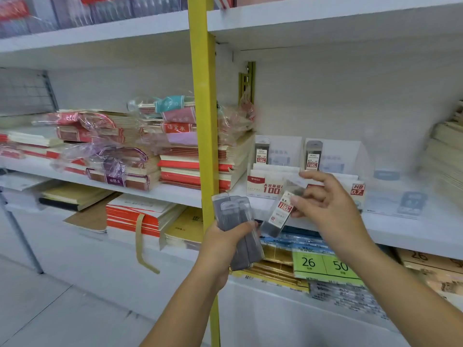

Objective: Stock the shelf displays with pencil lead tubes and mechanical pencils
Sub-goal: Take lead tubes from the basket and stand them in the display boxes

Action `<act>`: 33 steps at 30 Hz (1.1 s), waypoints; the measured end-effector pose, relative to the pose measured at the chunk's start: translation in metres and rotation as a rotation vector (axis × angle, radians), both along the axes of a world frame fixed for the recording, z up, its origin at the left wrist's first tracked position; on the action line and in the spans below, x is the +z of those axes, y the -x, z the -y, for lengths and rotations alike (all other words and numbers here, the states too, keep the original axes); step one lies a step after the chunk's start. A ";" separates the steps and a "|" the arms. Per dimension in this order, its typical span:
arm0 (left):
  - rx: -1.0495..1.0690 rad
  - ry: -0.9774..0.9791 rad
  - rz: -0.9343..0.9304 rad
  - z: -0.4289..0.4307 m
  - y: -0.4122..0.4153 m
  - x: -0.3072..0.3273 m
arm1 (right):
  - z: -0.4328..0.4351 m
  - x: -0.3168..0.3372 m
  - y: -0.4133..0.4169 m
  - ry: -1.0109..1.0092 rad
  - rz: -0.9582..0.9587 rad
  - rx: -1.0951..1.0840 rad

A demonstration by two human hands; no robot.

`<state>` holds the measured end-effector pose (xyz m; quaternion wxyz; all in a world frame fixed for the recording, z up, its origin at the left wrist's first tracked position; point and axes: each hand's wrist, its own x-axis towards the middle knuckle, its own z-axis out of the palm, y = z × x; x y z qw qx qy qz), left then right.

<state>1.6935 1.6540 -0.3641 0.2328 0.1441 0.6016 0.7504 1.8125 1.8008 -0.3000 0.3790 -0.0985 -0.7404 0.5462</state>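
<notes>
View: single head-worn wide-angle camera | Facing: forward and slightly down at white shelving (413,234), yellow upright (204,121) near centre | Range: close, left hand (220,244) and right hand (328,201) framed at lower centre | Distortion: shelf edges bow toward the frame borders

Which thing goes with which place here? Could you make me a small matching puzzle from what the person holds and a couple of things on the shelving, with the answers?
Things:
1. bundle of grey lead tube packs
2. single lead tube pack with a red label
3. green card marked 26 and 50
4. yellow post

Places:
A. upright between two shelf bays
B. below the white display shelf
C. pinched by the right hand
D. gripped in the left hand

Pairs: 1-D, 2-C, 3-B, 4-A.
</notes>
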 end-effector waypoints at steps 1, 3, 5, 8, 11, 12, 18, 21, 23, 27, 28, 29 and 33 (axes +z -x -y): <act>0.016 -0.018 -0.002 -0.002 0.004 0.006 | -0.006 0.020 0.004 -0.061 -0.063 -0.031; 0.040 -0.063 -0.005 -0.007 0.010 0.018 | -0.015 0.058 0.017 -0.235 -0.126 -0.094; 0.063 -0.094 -0.008 -0.011 0.016 0.026 | -0.023 0.088 0.037 -0.380 -0.133 -0.128; 0.098 -0.122 -0.014 -0.019 0.024 0.029 | -0.032 0.104 0.071 -0.590 -0.007 -0.179; 0.101 -0.129 -0.024 -0.024 0.029 0.028 | -0.039 0.100 0.098 -0.801 0.145 -0.237; 0.098 -0.132 -0.025 -0.024 0.031 0.026 | -0.042 0.097 0.104 -0.841 0.184 -0.250; 0.094 -0.133 -0.024 -0.025 0.034 0.021 | -0.055 0.095 0.128 -0.804 0.326 -0.215; 0.072 -0.139 -0.027 -0.024 0.036 0.019 | -0.057 0.091 0.135 -0.971 0.426 -0.324; 0.060 -0.128 -0.039 -0.023 0.035 0.020 | -0.055 0.089 0.133 -1.008 0.447 -0.373; 0.021 -0.112 -0.067 -0.019 0.030 0.022 | -0.033 0.076 0.098 -0.906 0.269 -0.323; 0.006 -0.107 -0.084 -0.018 0.029 0.023 | -0.026 0.069 0.086 -0.833 0.242 -0.246; -0.014 -0.106 -0.107 -0.017 0.028 0.024 | -0.017 0.061 0.074 -0.752 0.250 -0.156; -0.108 -0.127 -0.198 -0.013 0.017 0.031 | 0.005 0.035 0.048 -0.450 0.342 0.105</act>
